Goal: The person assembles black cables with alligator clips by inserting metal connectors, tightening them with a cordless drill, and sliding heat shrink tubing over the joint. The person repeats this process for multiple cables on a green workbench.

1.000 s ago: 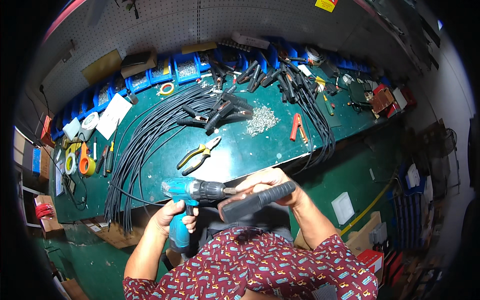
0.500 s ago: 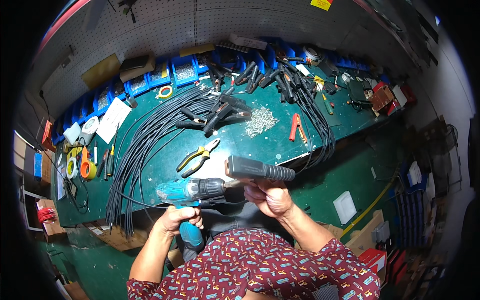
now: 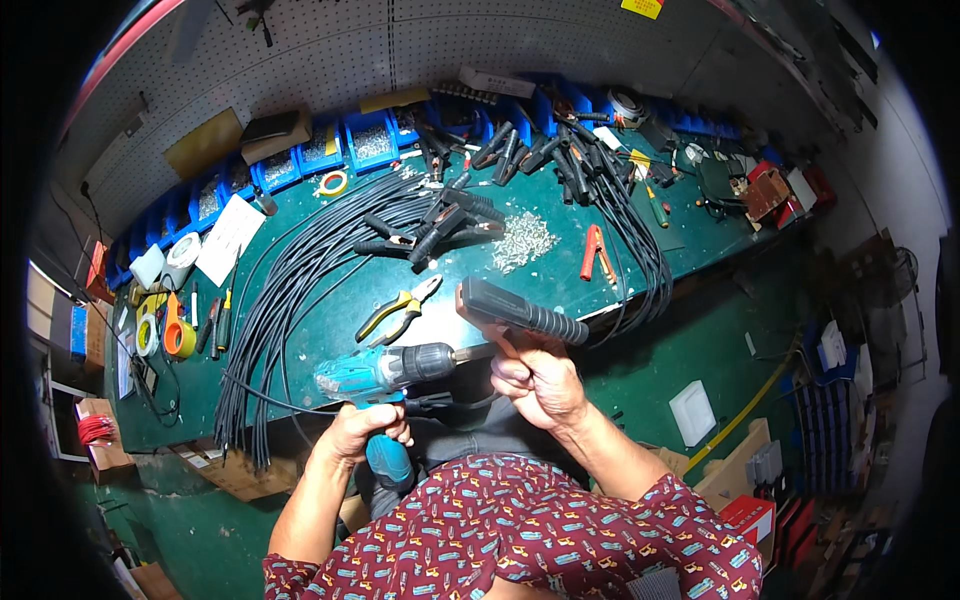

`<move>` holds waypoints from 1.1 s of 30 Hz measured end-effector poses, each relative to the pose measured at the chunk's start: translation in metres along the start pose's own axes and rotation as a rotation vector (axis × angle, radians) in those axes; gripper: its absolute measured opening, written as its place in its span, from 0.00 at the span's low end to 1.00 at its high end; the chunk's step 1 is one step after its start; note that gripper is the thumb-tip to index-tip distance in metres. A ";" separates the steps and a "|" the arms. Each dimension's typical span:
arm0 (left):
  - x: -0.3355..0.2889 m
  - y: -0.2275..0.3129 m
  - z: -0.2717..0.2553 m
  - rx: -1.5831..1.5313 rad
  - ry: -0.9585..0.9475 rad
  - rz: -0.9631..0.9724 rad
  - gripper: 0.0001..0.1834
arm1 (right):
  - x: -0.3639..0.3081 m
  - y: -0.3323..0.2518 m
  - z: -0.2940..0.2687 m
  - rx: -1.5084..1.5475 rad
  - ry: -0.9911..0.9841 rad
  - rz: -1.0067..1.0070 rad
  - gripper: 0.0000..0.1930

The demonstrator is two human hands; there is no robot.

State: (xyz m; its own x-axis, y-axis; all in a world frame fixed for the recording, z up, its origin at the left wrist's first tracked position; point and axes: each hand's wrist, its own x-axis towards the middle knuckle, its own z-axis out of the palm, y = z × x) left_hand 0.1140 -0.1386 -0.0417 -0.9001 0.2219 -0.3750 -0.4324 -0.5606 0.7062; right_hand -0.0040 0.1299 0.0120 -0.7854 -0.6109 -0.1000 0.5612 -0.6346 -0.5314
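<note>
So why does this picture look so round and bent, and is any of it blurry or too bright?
Head view: a fisheye lens curves the green workbench edge and leaves a black rim around the image. The middle is sharp: the teal drill in the left hand and the dark grip in the right hand show clearly. Lighting is even, with mild glare on the white pegboard wall.

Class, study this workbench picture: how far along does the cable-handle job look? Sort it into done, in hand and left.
Done: several black handles already sit on cable ends in a pile. In hand: the left hand grips a teal cordless drill, its bit pointing at the dark grey ribbed handle held by the right hand. Left: a long bundle of black cables lies across the green bench.
</note>
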 end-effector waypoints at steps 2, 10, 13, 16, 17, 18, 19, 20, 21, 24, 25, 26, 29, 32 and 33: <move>0.000 0.003 0.003 -0.005 -0.009 -0.019 0.17 | 0.001 0.006 -0.006 -0.002 -0.021 -0.055 0.10; 0.006 -0.009 -0.010 -0.126 -0.081 -0.035 0.21 | 0.006 0.001 -0.014 -0.052 -0.094 -0.048 0.12; 0.005 -0.016 -0.026 -0.388 -0.264 -0.144 0.25 | 0.006 -0.003 -0.028 -0.210 -0.178 -0.067 0.20; 0.002 -0.013 -0.035 -0.472 -0.418 -0.141 0.30 | 0.016 -0.018 -0.031 -0.326 -0.290 -0.062 0.48; 0.000 -0.007 -0.034 -0.460 -0.391 -0.135 0.30 | 0.020 -0.020 -0.028 -0.365 -0.272 -0.085 0.45; 0.000 -0.001 -0.034 -0.355 -0.353 -0.073 0.31 | 0.023 -0.018 -0.031 -0.380 -0.237 -0.082 0.38; 0.002 0.011 -0.033 -0.302 -0.308 -0.045 0.30 | 0.024 -0.013 -0.034 -0.356 -0.171 -0.087 0.32; 0.002 0.020 -0.034 -0.251 -0.258 -0.019 0.30 | 0.026 -0.006 -0.037 -0.327 -0.110 -0.091 0.26; 0.004 0.024 -0.041 -0.291 -0.255 -0.024 0.30 | 0.027 -0.004 -0.038 -0.295 -0.087 -0.101 0.20; -0.002 0.030 -0.074 -0.391 -0.303 0.047 0.31 | 0.038 -0.027 -0.026 -0.081 -0.420 -0.119 0.17; -0.003 0.036 -0.071 -0.238 -0.129 0.122 0.30 | 0.039 -0.032 -0.021 -0.133 -0.295 -0.152 0.18; -0.003 0.046 -0.062 -0.083 0.037 0.189 0.30 | 0.037 -0.036 -0.017 -0.188 -0.163 -0.191 0.19; 0.007 0.068 -0.050 0.547 0.466 0.394 0.23 | 0.039 -0.032 -0.010 -0.164 0.030 -0.257 0.20; 0.028 0.079 -0.079 1.016 0.408 0.430 0.31 | 0.041 -0.033 -0.001 -0.160 0.069 -0.365 0.20; 0.030 0.070 -0.090 1.148 0.485 0.466 0.33 | 0.041 -0.034 0.001 -0.175 0.071 -0.386 0.20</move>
State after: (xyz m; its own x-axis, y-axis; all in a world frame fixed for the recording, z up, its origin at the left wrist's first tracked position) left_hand 0.0614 -0.2429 -0.0575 -0.9690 -0.2447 0.0335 -0.1057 0.5335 0.8392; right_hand -0.0548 0.1258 0.0266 -0.9486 -0.3063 0.0792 0.1750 -0.7167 -0.6751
